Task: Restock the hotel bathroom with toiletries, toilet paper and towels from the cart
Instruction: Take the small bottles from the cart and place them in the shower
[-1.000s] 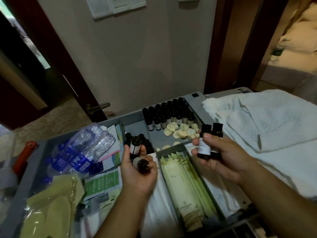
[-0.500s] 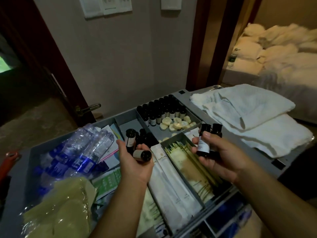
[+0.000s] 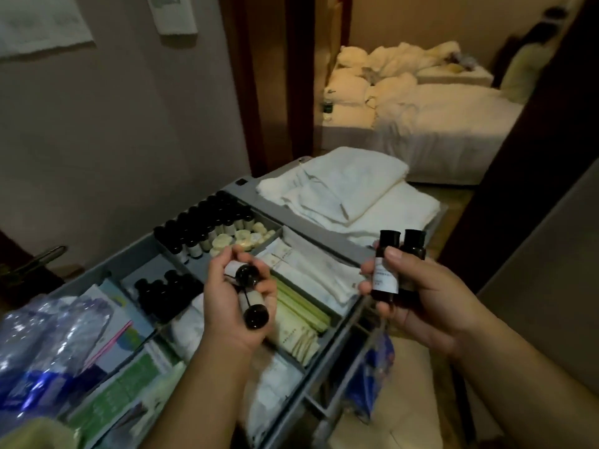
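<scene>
cart tray [image 3: 139,254]: i see it just below both hands, packed with toiletries.
left hand [image 3: 231,306]: fingers curled round two dark bottles [image 3: 254,314] lying sideways.
right hand [image 3: 424,299]: clamped on two upright bottles [image 3: 385,273].
towels [image 3: 350,192]: folded on cart's far end.

Dim, cool foreground. Warm light on the bed [image 3: 437,124] at 1 o'clock. Glare on plastic bottles [image 3: 48,335] at 8. Motion blur throughout; wide-angle bending at edges.
</scene>
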